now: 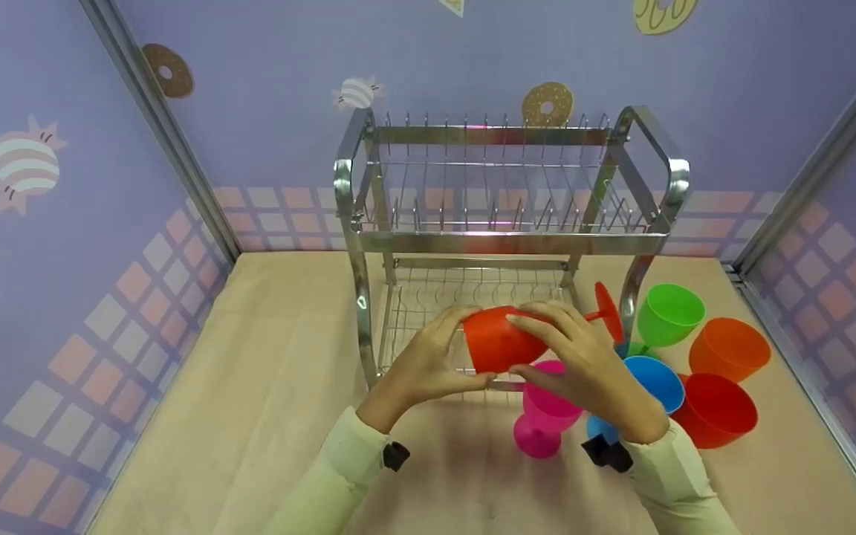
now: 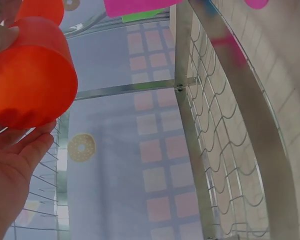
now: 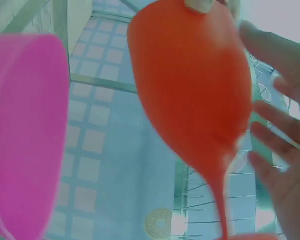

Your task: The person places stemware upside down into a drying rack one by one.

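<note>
An orange-red plastic goblet lies sideways in the air in front of the rack, its mouth to the left and its foot to the right. My left hand grips it near the rim, thumb on one side and fingers on the other, as the left wrist view also shows. Around the bowl's stem end, my right hand has its fingers spread and loosely bent; whether they touch is hard to tell. Just below the right hand stands a pink goblet, partly covered by it. The goblet's stem is partly hidden in the head view.
Behind the hands stands a two-tier metal dish rack with a wire lower shelf. On the right are blue, green, orange and red goblets. Patterned walls enclose the cloth-covered table.
</note>
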Demonstrator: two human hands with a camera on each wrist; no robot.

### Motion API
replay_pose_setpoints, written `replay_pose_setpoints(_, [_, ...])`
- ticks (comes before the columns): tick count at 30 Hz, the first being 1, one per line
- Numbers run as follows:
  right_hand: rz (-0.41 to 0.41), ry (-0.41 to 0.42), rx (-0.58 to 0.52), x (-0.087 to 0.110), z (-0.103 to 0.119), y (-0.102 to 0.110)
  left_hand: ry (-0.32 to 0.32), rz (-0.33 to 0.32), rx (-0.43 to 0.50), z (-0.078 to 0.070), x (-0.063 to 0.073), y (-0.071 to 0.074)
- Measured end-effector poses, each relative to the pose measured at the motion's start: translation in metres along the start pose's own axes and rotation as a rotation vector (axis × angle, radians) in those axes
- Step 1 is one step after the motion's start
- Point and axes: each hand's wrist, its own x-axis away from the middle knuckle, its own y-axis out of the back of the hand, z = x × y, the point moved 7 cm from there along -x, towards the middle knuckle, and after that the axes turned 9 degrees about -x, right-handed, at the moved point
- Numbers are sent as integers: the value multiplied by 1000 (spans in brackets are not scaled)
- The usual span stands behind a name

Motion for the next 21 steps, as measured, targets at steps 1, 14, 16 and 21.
replay_pose_setpoints(1, [-41, 11, -21, 1, 1, 2, 24, -8, 35, 2, 0, 0])
replay_pose_setpoints(14, [-564, -122, -467, 23, -12, 9, 249, -116, 527, 12, 7, -1])
replay_pose_setpoints(16, [-556, -230, -566, 24, -17, 1, 251, -123, 582, 12, 6, -1])
replay_pose_setpoints(21, [-456, -444, -773, 22, -24, -24, 221, -124, 695, 9, 6, -4])
